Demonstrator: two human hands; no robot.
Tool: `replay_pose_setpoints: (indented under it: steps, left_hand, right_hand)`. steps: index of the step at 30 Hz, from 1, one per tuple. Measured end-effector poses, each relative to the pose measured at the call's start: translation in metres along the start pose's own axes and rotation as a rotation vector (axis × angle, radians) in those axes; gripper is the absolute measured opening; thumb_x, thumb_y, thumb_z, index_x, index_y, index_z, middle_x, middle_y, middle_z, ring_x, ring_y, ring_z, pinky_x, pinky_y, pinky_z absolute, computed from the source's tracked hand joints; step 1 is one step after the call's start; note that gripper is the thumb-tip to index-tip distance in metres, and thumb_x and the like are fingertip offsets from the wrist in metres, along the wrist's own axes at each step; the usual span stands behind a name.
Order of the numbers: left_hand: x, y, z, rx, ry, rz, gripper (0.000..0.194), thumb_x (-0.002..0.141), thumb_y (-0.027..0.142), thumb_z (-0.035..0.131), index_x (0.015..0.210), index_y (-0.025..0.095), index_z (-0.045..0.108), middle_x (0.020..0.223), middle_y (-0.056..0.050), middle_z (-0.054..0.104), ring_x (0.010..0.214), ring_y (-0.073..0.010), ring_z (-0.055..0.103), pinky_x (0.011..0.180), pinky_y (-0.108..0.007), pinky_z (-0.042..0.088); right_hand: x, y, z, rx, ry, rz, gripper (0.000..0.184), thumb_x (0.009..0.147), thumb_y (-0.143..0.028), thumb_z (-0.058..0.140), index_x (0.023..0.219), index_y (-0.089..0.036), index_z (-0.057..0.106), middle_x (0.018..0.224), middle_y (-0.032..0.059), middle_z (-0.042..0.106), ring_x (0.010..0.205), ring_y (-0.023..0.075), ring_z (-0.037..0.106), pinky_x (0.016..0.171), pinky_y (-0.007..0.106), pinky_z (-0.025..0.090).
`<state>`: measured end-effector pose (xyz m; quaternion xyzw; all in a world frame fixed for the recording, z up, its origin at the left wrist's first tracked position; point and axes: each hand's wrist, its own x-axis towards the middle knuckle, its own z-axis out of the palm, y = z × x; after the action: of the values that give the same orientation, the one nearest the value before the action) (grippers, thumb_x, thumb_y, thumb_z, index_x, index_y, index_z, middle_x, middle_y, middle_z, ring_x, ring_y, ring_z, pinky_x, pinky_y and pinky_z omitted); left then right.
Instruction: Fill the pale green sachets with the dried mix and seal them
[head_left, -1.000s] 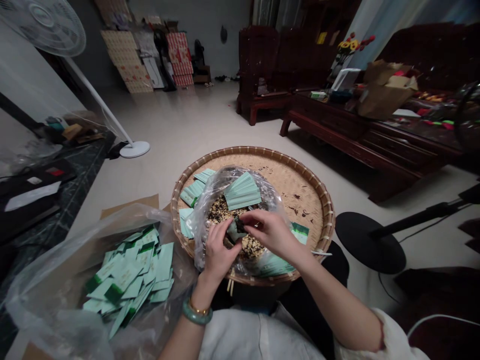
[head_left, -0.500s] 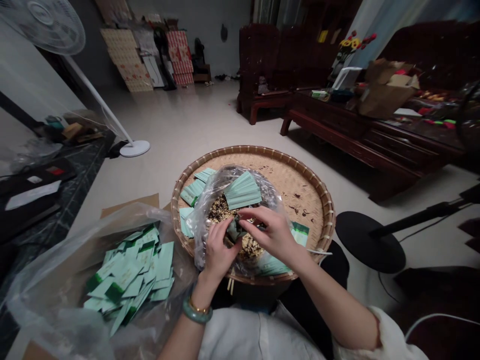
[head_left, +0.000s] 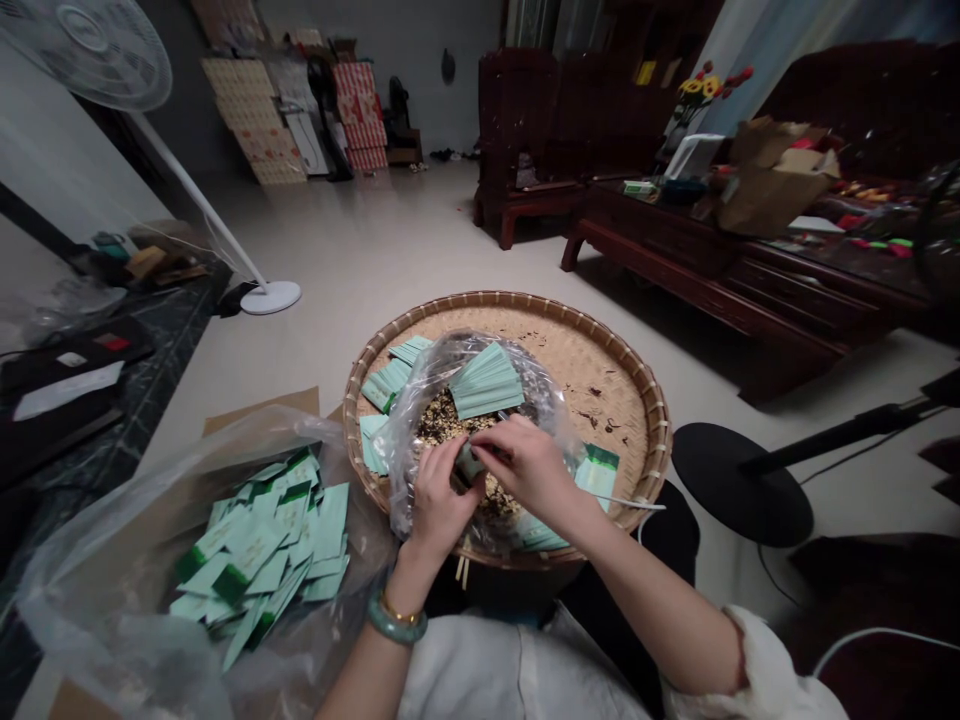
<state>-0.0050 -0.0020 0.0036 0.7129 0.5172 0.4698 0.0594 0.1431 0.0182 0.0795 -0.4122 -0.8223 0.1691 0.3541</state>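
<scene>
Drawn closer together since the earlier frame, the left hand (head_left: 439, 490) and right hand (head_left: 525, 470) are curled shut, a pale green sachet (head_left: 469, 463) apparently pinched between them.

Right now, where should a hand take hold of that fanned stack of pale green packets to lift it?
Pinch the fanned stack of pale green packets across its far edge, coming from above on the far side. It lies loose on the clear plastic bag, and the person's left hand and right hand work close by its near side.
</scene>
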Motion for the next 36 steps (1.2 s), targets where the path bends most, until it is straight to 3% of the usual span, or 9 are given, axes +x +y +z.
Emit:
replay_pose_setpoints:
  steps: [5, 10, 12, 16, 21, 25, 31, 34, 36]
  left_hand:
    - [0.001, 0.001, -0.003, -0.023, -0.032, -0.06, 0.049, 0.073, 0.014, 0.064, 0.121, 0.02, 0.053, 0.112, -0.01, 0.064, 0.103, -0.0251, 0.059, 0.091, -0.044, 0.048]
    - [-0.001, -0.001, -0.004, -0.043, -0.011, -0.141, 0.053, 0.073, 0.015, 0.064, 0.123, 0.019, 0.051, 0.114, -0.011, 0.063, 0.105, -0.0247, 0.059, 0.09, -0.042, 0.05]
    - [-0.001, -0.002, -0.004, -0.044, -0.002, -0.155, 0.053, 0.073, 0.016, 0.064, 0.124, 0.019, 0.051, 0.115, -0.011, 0.063, 0.106, -0.0246, 0.059, 0.09, -0.041, 0.05]
    - [-0.001, -0.001, -0.003, -0.027, 0.02, -0.152, 0.052, 0.072, 0.016, 0.065, 0.123, 0.018, 0.052, 0.116, -0.011, 0.063, 0.107, -0.0249, 0.058, 0.093, -0.043, 0.048]
    - [-0.001, 0.001, -0.004, -0.025, 0.018, -0.139, 0.052, 0.072, 0.015, 0.065, 0.123, 0.018, 0.052, 0.114, -0.011, 0.064, 0.107, -0.0246, 0.059, 0.093, -0.042, 0.048]
    - [-0.003, -0.001, -0.006, -0.016, 0.022, -0.143, 0.053, 0.072, 0.016, 0.065, 0.123, 0.018, 0.052, 0.114, -0.01, 0.064, 0.106, -0.0247, 0.059, 0.092, -0.042, 0.049]
    - [-0.003, -0.001, -0.003, -0.017, -0.014, -0.111, 0.054, 0.072, 0.016, 0.066, 0.124, 0.019, 0.051, 0.115, -0.011, 0.063, 0.108, -0.0253, 0.058, 0.094, -0.044, 0.048]
    - [-0.002, 0.001, -0.001, -0.025, -0.026, -0.091, 0.056, 0.072, 0.015, 0.066, 0.126, 0.02, 0.049, 0.116, -0.011, 0.062, 0.109, -0.0257, 0.057, 0.093, -0.044, 0.048]
    - [-0.002, 0.002, 0.0, -0.028, -0.027, -0.077, 0.056, 0.073, 0.015, 0.066, 0.126, 0.02, 0.049, 0.116, -0.011, 0.062, 0.109, -0.0259, 0.057, 0.092, -0.044, 0.049]
  right_hand:
    - [-0.001, 0.004, -0.01, 0.012, 0.019, 0.07, 0.011, 0.085, -0.019, 0.056, 0.085, -0.02, 0.067, 0.08, 0.005, 0.068, 0.078, 0.0192, 0.058, 0.069, 0.031, 0.045]
    - [-0.013, 0.016, -0.012, 0.093, 0.007, 0.176, 0.016, 0.086, -0.018, 0.053, 0.097, -0.019, 0.064, 0.084, 0.0053, 0.064, 0.073, 0.0162, 0.058, 0.065, 0.028, 0.046]
    - [-0.022, 0.023, -0.005, 0.094, -0.087, 0.218, 0.017, 0.085, -0.016, 0.054, 0.1, -0.018, 0.063, 0.085, 0.0054, 0.063, 0.074, 0.0159, 0.059, 0.066, 0.027, 0.046]
    - [-0.04, 0.029, 0.019, -0.122, -0.465, 0.209, 0.02, 0.076, -0.019, 0.066, 0.096, -0.018, 0.066, 0.089, 0.0076, 0.065, 0.087, 0.0216, 0.06, 0.073, 0.029, 0.046]
    - [-0.047, 0.032, 0.037, -0.257, -0.564, 0.264, 0.01, 0.079, -0.018, 0.061, 0.083, -0.018, 0.07, 0.085, 0.0084, 0.066, 0.088, 0.0222, 0.06, 0.07, 0.028, 0.044]
    - [-0.046, 0.043, 0.032, -0.066, -0.436, 0.285, 0.011, 0.077, -0.013, 0.06, 0.074, -0.018, 0.07, 0.077, 0.0048, 0.067, 0.077, 0.0178, 0.06, 0.069, 0.026, 0.044]
    - [-0.034, 0.042, 0.006, 0.403, 0.061, 0.451, 0.014, 0.079, -0.028, 0.062, 0.079, -0.016, 0.068, 0.073, 0.0034, 0.068, 0.063, 0.015, 0.06, 0.057, 0.025, 0.047]
    - [-0.021, 0.024, -0.007, 0.469, 0.235, 0.373, 0.014, 0.079, -0.03, 0.063, 0.081, -0.017, 0.069, 0.079, 0.0044, 0.068, 0.067, 0.0152, 0.061, 0.057, 0.025, 0.048]
    - [-0.012, 0.012, -0.01, 0.405, 0.241, 0.255, 0.011, 0.081, -0.028, 0.063, 0.083, -0.019, 0.069, 0.082, 0.0046, 0.068, 0.073, 0.0162, 0.062, 0.059, 0.025, 0.049]
